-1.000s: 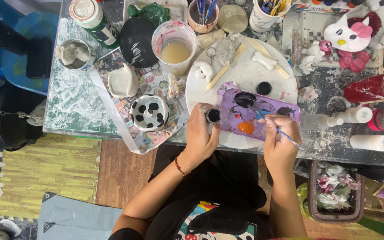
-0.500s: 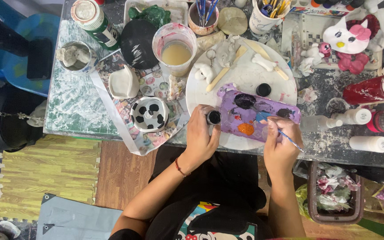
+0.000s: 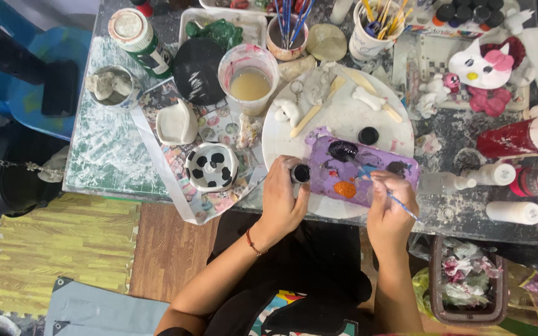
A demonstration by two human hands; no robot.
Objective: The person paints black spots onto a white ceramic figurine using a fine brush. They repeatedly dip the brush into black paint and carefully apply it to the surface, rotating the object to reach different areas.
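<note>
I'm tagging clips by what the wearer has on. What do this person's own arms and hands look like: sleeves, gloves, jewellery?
Both forearms are bare, with no sleeves showing down to the elbows and no gloves. The left hand has a thin dark red cord bracelet round its wrist. The right hand shows no bracelet or watch. Rings cannot be made out on either hand. Whether there are paint smears is too small to tell.

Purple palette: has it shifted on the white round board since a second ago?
No. The purple palette sits at the same spot on the white round board, below the black cap.
</note>
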